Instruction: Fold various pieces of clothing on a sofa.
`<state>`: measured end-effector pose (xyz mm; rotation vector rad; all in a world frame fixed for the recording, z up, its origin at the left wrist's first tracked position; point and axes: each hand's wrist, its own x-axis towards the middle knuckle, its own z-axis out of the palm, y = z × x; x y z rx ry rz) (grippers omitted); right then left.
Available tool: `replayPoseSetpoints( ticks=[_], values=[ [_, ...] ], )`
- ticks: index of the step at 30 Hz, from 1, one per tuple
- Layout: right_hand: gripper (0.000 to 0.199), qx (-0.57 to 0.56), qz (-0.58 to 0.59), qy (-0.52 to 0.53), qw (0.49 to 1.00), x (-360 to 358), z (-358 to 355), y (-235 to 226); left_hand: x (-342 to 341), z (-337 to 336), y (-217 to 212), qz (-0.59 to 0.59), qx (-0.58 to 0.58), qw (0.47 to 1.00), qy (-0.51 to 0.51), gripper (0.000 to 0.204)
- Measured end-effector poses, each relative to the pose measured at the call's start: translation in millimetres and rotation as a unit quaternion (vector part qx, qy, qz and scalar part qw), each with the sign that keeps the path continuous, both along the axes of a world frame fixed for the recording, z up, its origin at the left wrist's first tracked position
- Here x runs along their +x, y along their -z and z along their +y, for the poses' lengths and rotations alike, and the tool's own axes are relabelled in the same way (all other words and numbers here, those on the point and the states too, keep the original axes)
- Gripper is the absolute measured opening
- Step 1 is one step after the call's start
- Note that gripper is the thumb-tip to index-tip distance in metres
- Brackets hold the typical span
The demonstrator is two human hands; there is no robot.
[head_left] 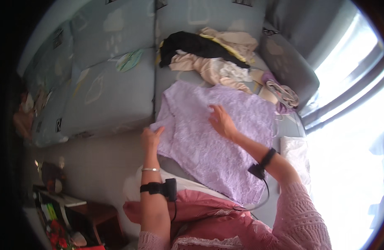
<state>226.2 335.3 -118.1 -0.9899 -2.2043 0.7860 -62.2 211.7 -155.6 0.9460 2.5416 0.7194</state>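
Observation:
A lilac garment with a lacy, textured surface (225, 154) lies spread over the seat of the grey sofa and reaches down toward my lap. At its left edge, my left hand (151, 138) pinches a piece of the cloth between thumb and fingers. My right hand (222, 122) is over the upper middle of the garment, its fingers apart and slightly bent, with nothing in them. Whether its fingertips touch the cloth is hard to tell. Black straps with small boxes circle both my forearms.
Behind the garment lies a heap of clothes, with a black piece (188, 46) and beige ones (200, 66). A purple and grey bundle (281, 93) rests by the sofa's armrest (290, 62). Folded white cloth (294, 158) is at right. A brown shelf unit (92, 216) stands lower left.

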Motion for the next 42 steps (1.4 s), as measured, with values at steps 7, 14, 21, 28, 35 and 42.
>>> replayPoseSetpoints(
  ticks=[7,14,21,28,35,42],
  values=[
    [0.058,0.074,-0.192,0.041,0.978,186.9,-91.2,-21.1,50.0,25.6,-44.0,0.182,0.067,0.954,0.227,0.068],
    [0.058,0.174,-0.301,0.125,0.929,215.8,-47.3,12.9,113.1,12.7,-45.9,0.194,-0.014,0.823,0.534,0.083],
    [0.051,0.090,-0.345,0.305,0.883,207.3,31.5,8.3,121.9,-2.0,-51.9,0.171,-0.100,0.823,0.532,0.107],
    [0.051,0.067,-0.179,0.052,0.980,87.1,10.1,-12.6,118.8,-1.3,-39.3,0.193,-0.090,0.811,0.546,0.113],
    [0.066,0.163,-0.237,-0.088,0.954,54.4,-54.8,41.3,110.7,-2.7,-30.8,0.184,-0.062,0.819,0.540,0.124],
    [0.053,0.172,-0.370,0.220,0.886,226.4,14.4,32.5,111.1,-5.2,-37.6,0.172,-0.087,0.820,0.539,0.126]
  ],
)
